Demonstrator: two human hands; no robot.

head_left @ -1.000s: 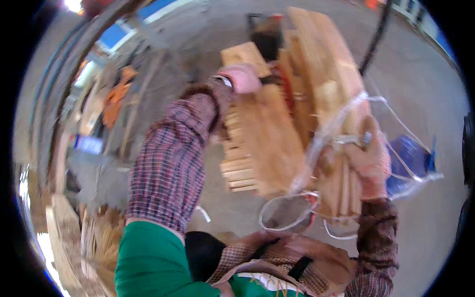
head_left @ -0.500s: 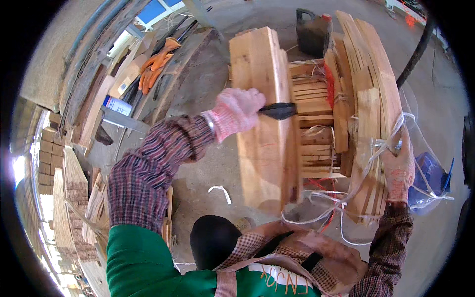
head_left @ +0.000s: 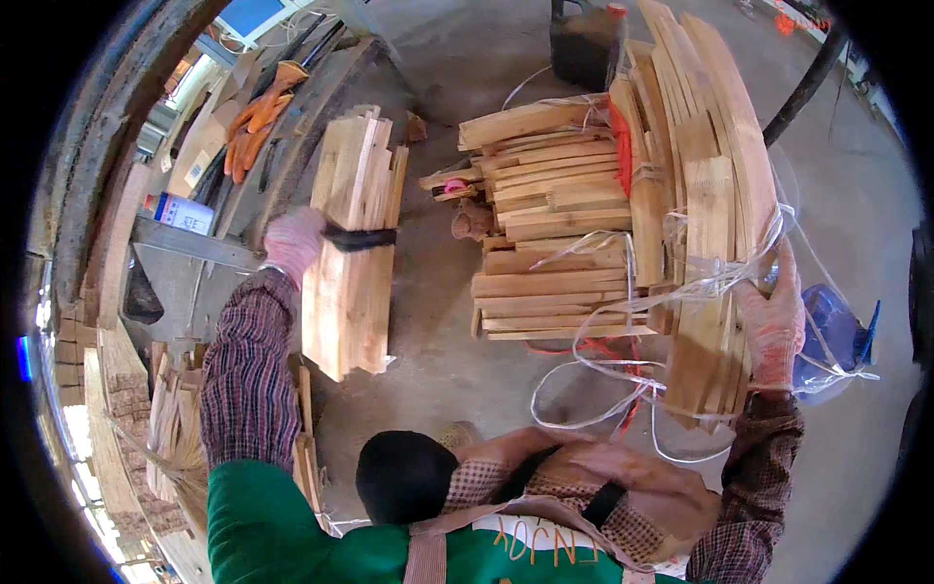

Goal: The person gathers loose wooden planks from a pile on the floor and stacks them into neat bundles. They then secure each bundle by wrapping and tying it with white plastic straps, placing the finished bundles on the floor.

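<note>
My left hand (head_left: 294, 241), in a pale pink knit glove, is closed on a black strap (head_left: 356, 237) wrapped round a bundle of wooden boards (head_left: 342, 282). That bundle stands over the concrete floor on the left, its boards lengthwise away from me. To the right, my gloved right hand (head_left: 774, 316) lies against the near right side of a stack of long boards (head_left: 704, 195). Clear plastic twine (head_left: 725, 277) crosses this stack beside the hand. Its fingers are partly hidden, so I cannot make out their grip.
Between the hands lies a pile of short wooden slats (head_left: 559, 224), with loose white twine (head_left: 559, 423) near it. A dark jug (head_left: 584, 49) stands behind. Orange gloves (head_left: 258, 122) and a white-and-blue container (head_left: 183, 213) are at left. A blue plastic container (head_left: 827, 341) is at right.
My left hand has carried the strapped board bundle leftward, away from the slat pile, uncovering more slats. My right hand stays by the long boards.
</note>
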